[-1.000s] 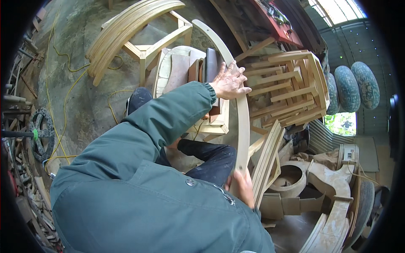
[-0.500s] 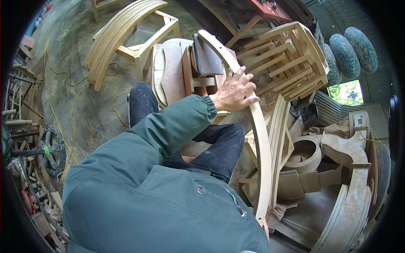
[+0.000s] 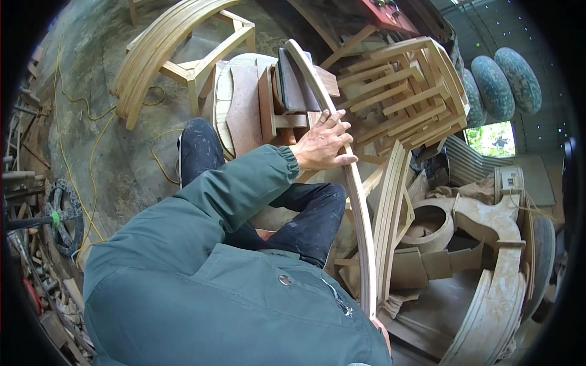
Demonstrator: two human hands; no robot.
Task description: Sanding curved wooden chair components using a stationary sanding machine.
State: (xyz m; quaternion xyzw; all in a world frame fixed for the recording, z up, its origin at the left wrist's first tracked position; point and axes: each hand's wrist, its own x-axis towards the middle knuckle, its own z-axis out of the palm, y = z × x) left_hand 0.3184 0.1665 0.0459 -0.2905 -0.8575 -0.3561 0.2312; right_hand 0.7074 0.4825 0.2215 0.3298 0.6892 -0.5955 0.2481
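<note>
A long, curved strip of pale wood (image 3: 360,213) runs from the upper middle down to my right side. My left hand (image 3: 325,141) lies across its upper half, with the fingers bent over the wood and the thumb along the near side. At the strip's lower end, a small part of my right hand (image 3: 382,334) shows around the wood; my jacket hides the rest of it. Beyond my left hand, the strip's far end rises in front of a machine with a dark, flat plate (image 3: 296,82) and brown boards (image 3: 245,110).
A wooden frame with stacked curved strips (image 3: 174,52) stands at the far left. More slatted frames (image 3: 409,91) are at the far right, and curved strips (image 3: 390,213) lean nearby. A pale machine casting (image 3: 510,268) stands at the right. A yellow cable (image 3: 97,146) crosses the floor.
The curved strip has rolled in my hands, so its broad face shows less and its edge more. My left hand has shifted slightly left and nearer, still on the wood.
</note>
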